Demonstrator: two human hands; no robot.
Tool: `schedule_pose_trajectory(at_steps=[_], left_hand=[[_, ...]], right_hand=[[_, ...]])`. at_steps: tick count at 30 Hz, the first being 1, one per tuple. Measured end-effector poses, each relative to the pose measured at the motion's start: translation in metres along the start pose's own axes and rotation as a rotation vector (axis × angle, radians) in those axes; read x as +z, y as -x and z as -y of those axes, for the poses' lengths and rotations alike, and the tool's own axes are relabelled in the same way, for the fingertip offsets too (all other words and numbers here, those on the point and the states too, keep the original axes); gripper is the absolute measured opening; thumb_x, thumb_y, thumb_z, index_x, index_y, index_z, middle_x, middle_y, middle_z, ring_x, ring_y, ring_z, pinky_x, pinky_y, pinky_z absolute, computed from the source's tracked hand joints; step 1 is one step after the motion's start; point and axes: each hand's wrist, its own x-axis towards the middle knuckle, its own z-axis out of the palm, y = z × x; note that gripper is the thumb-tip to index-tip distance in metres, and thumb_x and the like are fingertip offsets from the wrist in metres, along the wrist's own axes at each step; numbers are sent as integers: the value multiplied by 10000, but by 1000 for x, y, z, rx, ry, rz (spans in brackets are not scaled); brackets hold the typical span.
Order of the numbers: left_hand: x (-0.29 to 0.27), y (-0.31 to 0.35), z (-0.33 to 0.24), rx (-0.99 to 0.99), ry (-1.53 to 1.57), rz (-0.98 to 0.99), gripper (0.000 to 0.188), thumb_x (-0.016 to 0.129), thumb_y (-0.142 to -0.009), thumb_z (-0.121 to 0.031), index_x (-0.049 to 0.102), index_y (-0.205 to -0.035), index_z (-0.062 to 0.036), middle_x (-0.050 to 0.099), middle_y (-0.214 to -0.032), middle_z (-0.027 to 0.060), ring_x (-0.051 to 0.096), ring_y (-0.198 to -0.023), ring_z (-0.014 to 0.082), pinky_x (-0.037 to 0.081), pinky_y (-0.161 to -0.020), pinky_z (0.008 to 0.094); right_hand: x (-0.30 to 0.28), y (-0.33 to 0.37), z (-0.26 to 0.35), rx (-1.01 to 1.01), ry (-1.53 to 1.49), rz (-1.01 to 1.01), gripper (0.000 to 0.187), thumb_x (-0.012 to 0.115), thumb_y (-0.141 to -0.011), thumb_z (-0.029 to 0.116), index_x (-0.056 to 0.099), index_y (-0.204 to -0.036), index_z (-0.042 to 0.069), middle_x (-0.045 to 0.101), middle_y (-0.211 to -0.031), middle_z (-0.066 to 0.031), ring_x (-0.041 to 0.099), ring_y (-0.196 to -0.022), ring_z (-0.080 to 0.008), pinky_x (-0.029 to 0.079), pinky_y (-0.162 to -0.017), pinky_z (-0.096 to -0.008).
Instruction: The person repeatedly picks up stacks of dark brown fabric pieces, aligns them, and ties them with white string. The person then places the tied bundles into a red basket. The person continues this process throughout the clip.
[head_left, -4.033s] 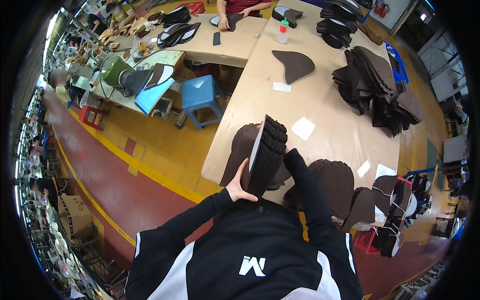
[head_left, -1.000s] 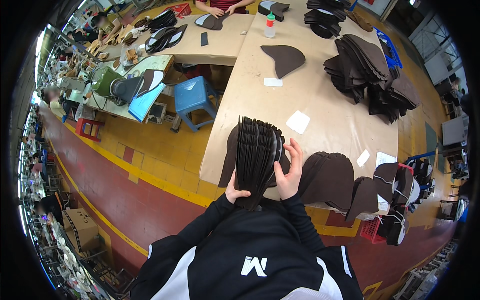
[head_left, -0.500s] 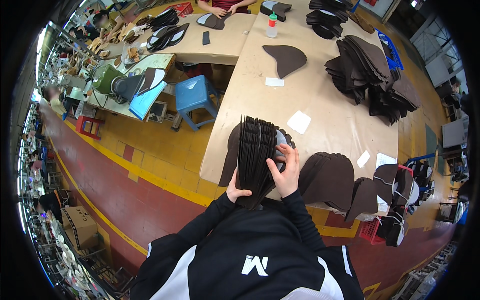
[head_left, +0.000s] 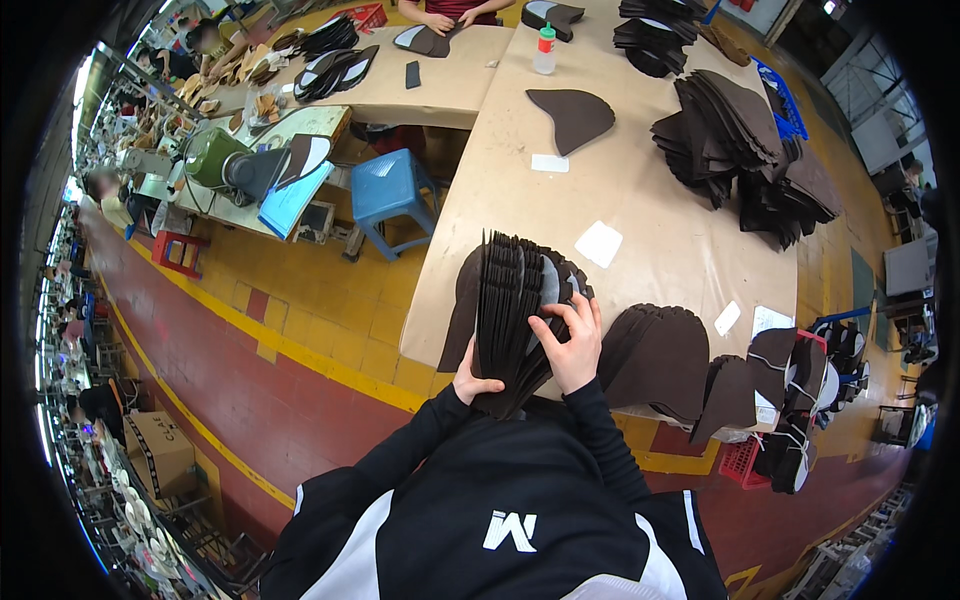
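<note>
A thick stack of dark brown cut pieces [head_left: 508, 310], like shoe-upper parts with notched edges, stands on edge at the table's near side, its layers fanned apart. My left hand [head_left: 474, 382] grips its lower left corner, thumb across the front edges. With thumb and bent fingers, my right hand [head_left: 572, 340] holds some of the layers on the stack's right side. A greyish face shows between the layers above those fingers. Another brown piece [head_left: 462, 300] lies flat just left of the stack. Right of my right hand rests a low pile of similar brown pieces [head_left: 655, 362].
The paper-covered table [head_left: 690, 265] bears a single brown piece [head_left: 575, 118], white paper slips [head_left: 598, 244], bundled brown stacks [head_left: 725, 125] and a bottle [head_left: 545, 52]. A blue stool [head_left: 392, 190] stands left. Across the table, a person's hands [head_left: 440, 24] handle a piece.
My right fingers have shifted slightly, and the layers on the stack's right side have spread, showing more of the greyish face. My left hand keeps its grip.
</note>
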Motion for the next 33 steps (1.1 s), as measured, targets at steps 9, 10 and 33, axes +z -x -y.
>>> schedule_pose_trajectory(at_steps=[9,10,33], left_hand=[[3,0,0,60,-73,-25,923,798,-661,-107,279,-1422,-51,490,-1315,127,492,-1223,249,385,-1056,384],[3,0,1,60,-69,-25,923,799,-662,-108,279,-1423,-50,490,-1316,129,492,-1224,251,384,-1058,385],[-8,0,12,46,-117,-4,991,806,-661,-113,220,-1459,-66,435,-1381,127,439,-1288,252,344,-1093,388]], right_hand=[[3,2,-6,2,23,-11,231,677,-806,179,658,-992,43,587,-1156,-159,547,-1118,-317,311,-1076,-441],[3,1,-3,26,-31,-48,232,658,-801,150,651,-1010,48,563,-1202,-156,555,-1095,-309,326,-1063,-433],[2,-1,10,-186,222,-45,306,603,-722,-14,678,-986,122,380,-1432,-144,473,-1213,-299,400,-989,-415]])
